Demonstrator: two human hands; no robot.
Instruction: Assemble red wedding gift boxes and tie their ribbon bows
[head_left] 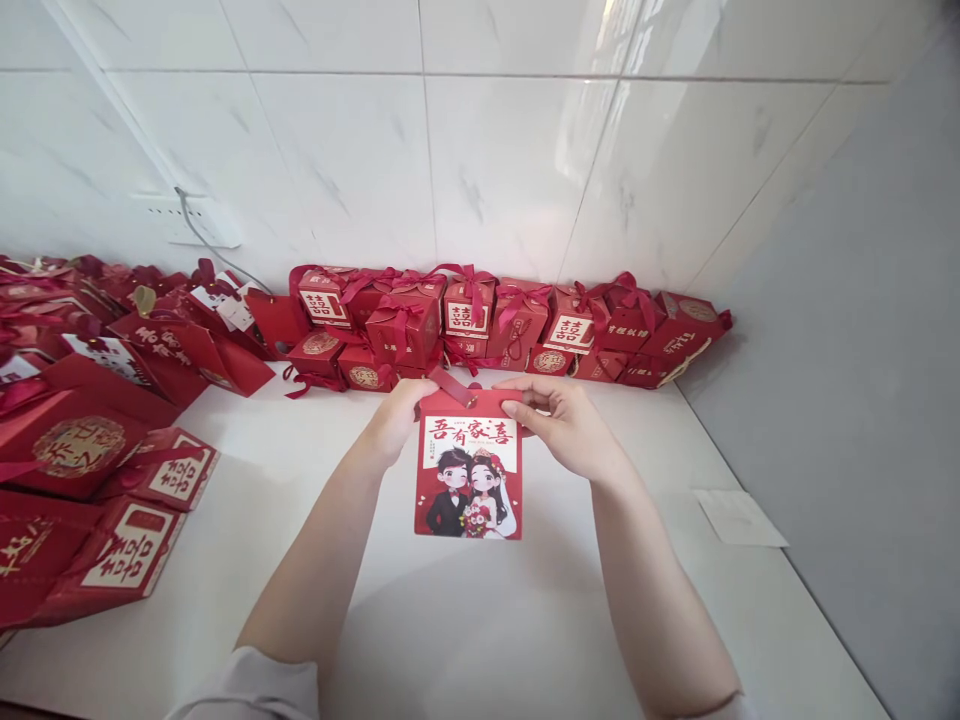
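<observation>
A red wedding favor box with a cartoon bride and groom on its front is held up between my hands, above the white tabletop. My left hand grips its upper left corner, fingers mostly hidden behind it. At the upper right corner, my right hand pinches the box between thumb and bent fingers. A dark red ribbon lies across the box's top edge. Behind my hands stands a stacked row of red favor boxes tied with ribbons.
More red boxes and gift bags crowd the left side of the white table. A white paper lies at the right, beside a grey panel. A cable runs from a wall socket on the tiled wall.
</observation>
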